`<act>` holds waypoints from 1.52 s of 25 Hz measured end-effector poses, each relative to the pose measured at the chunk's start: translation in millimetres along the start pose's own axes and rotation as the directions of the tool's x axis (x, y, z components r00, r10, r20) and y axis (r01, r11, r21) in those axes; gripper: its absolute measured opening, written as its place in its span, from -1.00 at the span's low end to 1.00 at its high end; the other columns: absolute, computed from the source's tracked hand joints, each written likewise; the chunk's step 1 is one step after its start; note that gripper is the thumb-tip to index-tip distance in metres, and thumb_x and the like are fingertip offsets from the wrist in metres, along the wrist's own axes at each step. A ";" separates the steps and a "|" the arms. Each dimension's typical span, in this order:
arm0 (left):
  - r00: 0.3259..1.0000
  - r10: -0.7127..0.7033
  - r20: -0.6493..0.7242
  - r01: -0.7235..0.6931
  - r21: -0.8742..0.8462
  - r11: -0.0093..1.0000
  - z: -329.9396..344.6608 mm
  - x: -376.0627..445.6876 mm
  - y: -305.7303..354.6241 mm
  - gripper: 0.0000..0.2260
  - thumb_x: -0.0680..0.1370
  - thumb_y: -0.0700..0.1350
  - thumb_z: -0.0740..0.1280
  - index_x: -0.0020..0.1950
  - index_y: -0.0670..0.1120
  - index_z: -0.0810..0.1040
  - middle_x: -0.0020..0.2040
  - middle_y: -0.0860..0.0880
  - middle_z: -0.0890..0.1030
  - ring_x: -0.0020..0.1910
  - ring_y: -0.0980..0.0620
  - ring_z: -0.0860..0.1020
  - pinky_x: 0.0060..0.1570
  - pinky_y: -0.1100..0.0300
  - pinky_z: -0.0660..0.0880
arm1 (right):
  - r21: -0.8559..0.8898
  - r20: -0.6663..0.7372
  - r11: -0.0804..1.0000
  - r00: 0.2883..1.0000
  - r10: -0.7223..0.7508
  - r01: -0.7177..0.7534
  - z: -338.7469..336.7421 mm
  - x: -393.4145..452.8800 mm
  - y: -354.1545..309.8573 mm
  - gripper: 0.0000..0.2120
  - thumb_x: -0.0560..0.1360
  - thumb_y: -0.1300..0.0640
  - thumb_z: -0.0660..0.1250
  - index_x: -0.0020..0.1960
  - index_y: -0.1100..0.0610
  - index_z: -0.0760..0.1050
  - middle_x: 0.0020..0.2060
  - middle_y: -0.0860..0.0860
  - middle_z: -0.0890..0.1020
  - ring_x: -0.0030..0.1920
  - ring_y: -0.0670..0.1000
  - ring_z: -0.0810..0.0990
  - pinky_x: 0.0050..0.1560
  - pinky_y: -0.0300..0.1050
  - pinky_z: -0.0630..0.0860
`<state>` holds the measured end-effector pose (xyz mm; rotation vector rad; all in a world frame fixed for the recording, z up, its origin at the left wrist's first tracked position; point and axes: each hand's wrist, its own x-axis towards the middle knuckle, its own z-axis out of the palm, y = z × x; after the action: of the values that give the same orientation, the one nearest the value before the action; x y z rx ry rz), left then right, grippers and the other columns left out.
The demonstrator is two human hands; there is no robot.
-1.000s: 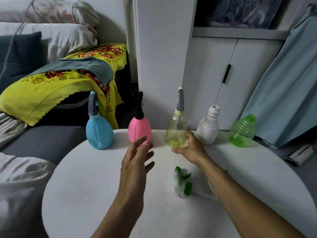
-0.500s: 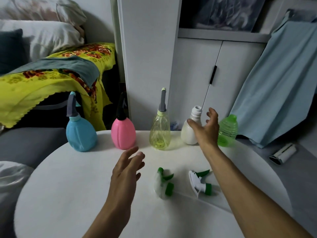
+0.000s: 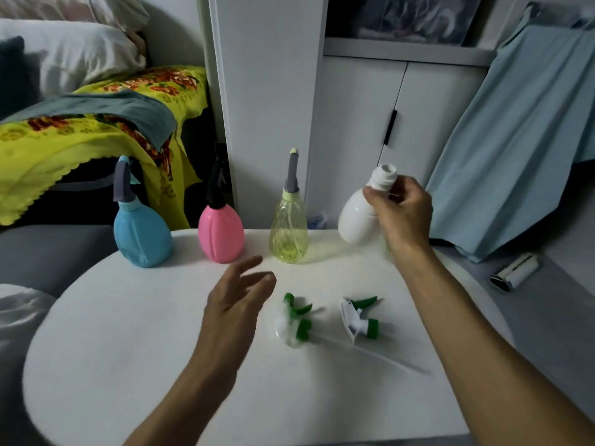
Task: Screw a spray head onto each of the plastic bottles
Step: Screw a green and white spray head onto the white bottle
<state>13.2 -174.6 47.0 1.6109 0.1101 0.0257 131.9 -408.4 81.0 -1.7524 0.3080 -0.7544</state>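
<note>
White bottle (image 3: 357,217) tilted, gripped by right hand (image 3: 402,210)

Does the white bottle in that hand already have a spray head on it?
No, the white bottle held by the right hand shows a bare threaded neck.

Right hand (image 3: 401,214) gripping tilted white bottle (image 3: 359,217), apparently lifted, left hand (image 3: 233,309) open

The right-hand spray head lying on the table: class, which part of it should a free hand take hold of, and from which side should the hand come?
Take the right spray head by its white body, just above the green collar, coming from above. It lies on its side on the table, the green trigger pointing up and away and the thin tube trailing toward the right arm. That grip leaves the collar free to turn onto the white bottle.
</note>
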 end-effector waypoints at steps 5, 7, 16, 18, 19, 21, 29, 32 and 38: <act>0.933 0.289 0.214 -0.340 0.265 0.902 -12.2 -22.7 12.4 -0.25 0.28 0.18 0.59 0.39 0.22 0.35 0.25 0.22 0.54 0.22 0.25 0.52 0.13 0.24 0.49 | 0.217 0.555 0.976 0.827 -0.091 -0.038 -36.7 -100.1 -49.3 -0.72 0.30 0.03 0.55 -0.01 0.01 0.66 -0.09 -0.10 0.75 -0.04 -0.11 0.70 -0.01 -0.21 0.58; 0.891 0.325 0.318 -0.414 0.273 0.868 -17.8 -31.5 12.9 -0.23 0.23 0.19 0.59 0.38 0.25 0.36 0.20 0.23 0.59 0.14 0.21 0.59 -0.01 0.28 0.57 | 0.258 0.708 0.962 0.695 -0.122 -0.093 -33.2 -139.8 -53.3 -0.66 0.32 0.03 0.55 0.08 0.03 0.65 -0.02 -0.03 0.75 0.04 0.00 0.70 0.07 -0.03 0.61; 0.940 0.338 0.048 -0.287 0.648 0.706 -43.5 -28.4 -9.2 -0.53 0.17 0.17 0.53 -0.01 0.22 0.43 -0.22 0.28 0.55 -0.21 0.22 0.55 -0.30 0.28 0.46 | -0.577 0.758 0.571 0.643 0.107 0.585 -14.7 -159.3 7.9 -0.64 0.50 0.02 0.31 0.29 0.02 0.47 0.23 -0.01 0.59 0.22 0.11 0.52 0.19 -0.03 0.40; 0.932 0.361 0.036 -0.288 0.679 0.676 -42.8 -24.5 -10.1 -0.55 0.16 0.15 0.50 -0.02 0.15 0.46 -0.23 0.21 0.57 -0.26 0.12 0.56 -0.32 0.19 0.48 | -0.653 0.738 0.375 0.663 0.122 0.658 2.0 -175.0 24.1 -0.66 0.53 0.02 0.24 0.28 0.06 0.45 0.15 0.04 0.60 0.17 0.17 0.51 0.19 0.06 0.34; 0.926 0.375 0.035 -0.291 0.698 0.654 -42.9 -21.6 -10.6 -0.55 0.15 0.15 0.50 -0.03 0.13 0.47 -0.24 0.18 0.57 -0.28 0.08 0.55 -0.34 0.20 0.47 | -0.672 0.726 0.316 0.680 0.103 0.670 8.8 -180.4 30.8 -0.67 0.54 0.04 0.23 0.28 0.07 0.44 0.13 0.04 0.60 0.16 0.17 0.52 0.19 0.08 0.31; 0.915 0.400 0.048 -0.302 0.740 0.601 -45.1 -16.5 -11.6 -0.56 0.17 0.12 0.52 -0.03 0.12 0.47 -0.25 0.16 0.55 -0.30 0.07 0.52 -0.37 0.25 0.40 | -0.694 0.703 0.279 0.709 0.064 0.663 15.0 -183.9 37.1 -0.70 0.53 0.05 0.25 0.24 0.06 0.48 0.09 0.03 0.63 0.14 0.16 0.52 0.17 0.09 0.28; 0.880 0.474 0.025 -0.302 0.799 0.520 -65.3 -9.0 -9.9 -0.55 0.19 -0.02 0.61 0.00 0.02 0.54 -0.24 0.08 0.56 -0.32 -0.04 0.51 -0.41 0.27 0.36 | -0.519 0.462 0.817 0.887 0.023 0.250 3.3 -149.9 4.3 -0.82 0.45 -0.04 0.43 -0.06 0.06 0.59 -0.14 0.02 0.72 -0.09 0.11 0.65 -0.03 -0.02 0.53; 0.884 0.467 0.019 -0.284 0.814 0.507 -70.6 -9.2 -10.1 -0.52 0.20 -0.03 0.63 0.05 -0.02 0.56 -0.19 0.03 0.58 -0.27 -0.07 0.52 -0.33 0.18 0.39 | 0.197 0.349 0.967 0.933 0.087 -0.164 -19.6 -118.2 -24.8 -0.94 0.52 0.13 0.42 -0.11 0.02 0.55 -0.14 -0.03 0.75 -0.11 -0.09 0.68 -0.06 -0.08 0.51; 0.885 0.465 0.025 -0.271 0.840 0.470 -64.8 -11.8 -11.1 -0.51 0.19 -0.03 0.62 0.05 -0.03 0.55 -0.15 0.00 0.60 -0.25 -0.10 0.52 -0.30 0.11 0.42 | 0.583 0.372 0.771 0.928 0.027 -0.256 -37.2 -109.7 -45.3 -0.84 0.56 0.02 0.25 0.12 -0.05 0.49 0.18 0.04 0.68 0.19 -0.01 0.64 0.11 0.02 0.47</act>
<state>-4.7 -110.7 39.3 2.5829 -0.1003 0.5765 17.6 -360.8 92.5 -1.1679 -0.0562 -0.3560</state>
